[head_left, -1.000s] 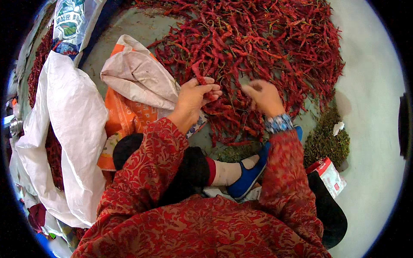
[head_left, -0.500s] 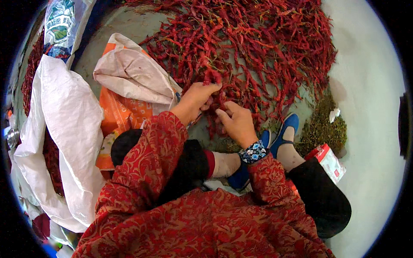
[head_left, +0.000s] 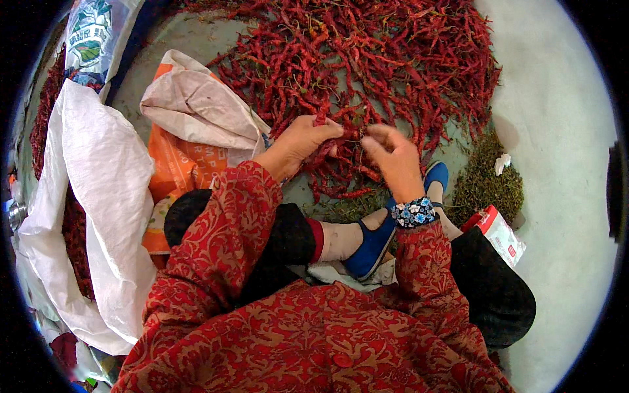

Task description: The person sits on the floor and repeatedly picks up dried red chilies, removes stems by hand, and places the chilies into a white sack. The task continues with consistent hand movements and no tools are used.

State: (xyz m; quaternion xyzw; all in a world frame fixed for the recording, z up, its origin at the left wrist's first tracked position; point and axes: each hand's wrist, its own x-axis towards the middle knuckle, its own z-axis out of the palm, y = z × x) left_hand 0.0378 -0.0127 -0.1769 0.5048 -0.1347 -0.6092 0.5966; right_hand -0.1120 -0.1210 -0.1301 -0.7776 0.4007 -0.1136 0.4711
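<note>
My left hand (head_left: 303, 145) is closed around several dried red chili peppers (head_left: 322, 152), with some ends poking out past the thumb. Close by on its right is my right hand (head_left: 397, 160), fingers curled and thumb and fingertips brought together by the stem end of a chili. Whatever is between those fingertips is too small and slightly blurred to make out. Both hands are over the near edge of a large heap of dried red chilies (head_left: 393, 59) with greenish stems, spread on the floor.
On the left stand an open white woven sack (head_left: 111, 183) with red chilies inside and a folded orange-and-white sack (head_left: 196, 108). A pile of greenish-brown stems (head_left: 488, 177) lies at the right, beside a red-and-white packet (head_left: 501, 236). My feet in blue shoes (head_left: 373, 249) are below my hands.
My right hand has moved up and a little right, and its fingers have come up beside the chilies in my left hand. My left hand stays nearly in place.
</note>
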